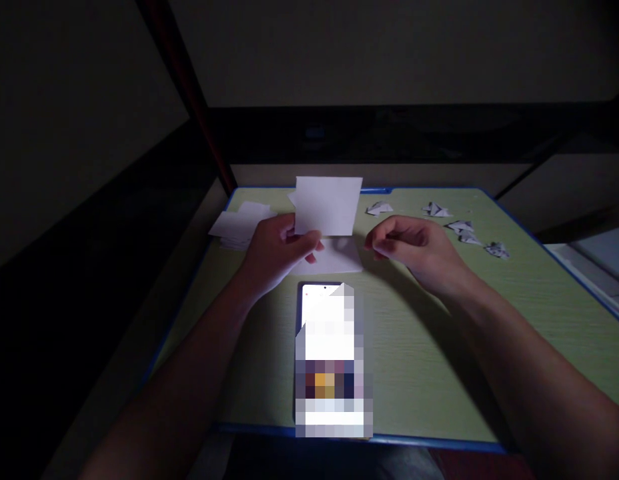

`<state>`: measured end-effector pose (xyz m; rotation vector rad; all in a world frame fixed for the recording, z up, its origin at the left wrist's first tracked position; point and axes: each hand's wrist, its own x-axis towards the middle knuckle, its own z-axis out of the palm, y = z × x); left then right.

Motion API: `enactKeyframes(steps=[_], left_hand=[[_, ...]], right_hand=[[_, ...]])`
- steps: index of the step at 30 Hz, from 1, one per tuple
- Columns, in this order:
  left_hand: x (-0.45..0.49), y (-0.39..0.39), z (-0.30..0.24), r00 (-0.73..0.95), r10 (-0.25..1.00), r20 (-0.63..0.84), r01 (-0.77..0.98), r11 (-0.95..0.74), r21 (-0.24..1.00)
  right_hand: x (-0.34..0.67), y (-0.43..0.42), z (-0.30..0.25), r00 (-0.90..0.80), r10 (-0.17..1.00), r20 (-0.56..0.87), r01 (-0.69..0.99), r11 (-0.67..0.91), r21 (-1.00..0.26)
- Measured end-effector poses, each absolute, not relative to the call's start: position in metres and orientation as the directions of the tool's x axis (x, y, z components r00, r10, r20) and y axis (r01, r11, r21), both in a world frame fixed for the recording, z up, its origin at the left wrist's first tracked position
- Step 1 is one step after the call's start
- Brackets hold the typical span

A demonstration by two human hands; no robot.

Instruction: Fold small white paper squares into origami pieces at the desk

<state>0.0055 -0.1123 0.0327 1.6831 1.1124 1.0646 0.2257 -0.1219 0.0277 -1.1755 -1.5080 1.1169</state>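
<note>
Between the thumb and fingers of my left hand [282, 250] is a white sheet of paper [328, 205], held up by its lower left corner and facing me. Under it, more white paper [334, 259] lies flat on the table. My right hand [414, 247] hovers to the right of the sheet, apart from it, with fingers curled and thumb close to the index finger. Whether anything sits in that pinch is too small to make out. In front of both hands lies a phone [299, 373] with a lit, partly blurred screen.
The green table [404, 373] has a blue edge. White papers [239, 223] are piled at the far left. Several folded paper pieces lie at the far right, among them one folded piece [497, 250] near the right edge. A wall [389, 53] stands behind.
</note>
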Motion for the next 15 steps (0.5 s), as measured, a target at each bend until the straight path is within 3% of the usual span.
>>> enactKeyframes(steps=[5,15], left_hand=[[0.021,-0.122,0.026,0.29,0.947,0.14,0.106,-0.177,0.979],[0.028,-0.129,0.029,0.276,0.957,0.089,0.124,-0.127,0.984]], right_hand=[[0.212,-0.13,0.021,-0.297,0.948,0.115,0.059,0.138,-0.989],[0.208,-0.131,0.015,-0.229,0.957,0.18,0.088,0.205,-0.975]])
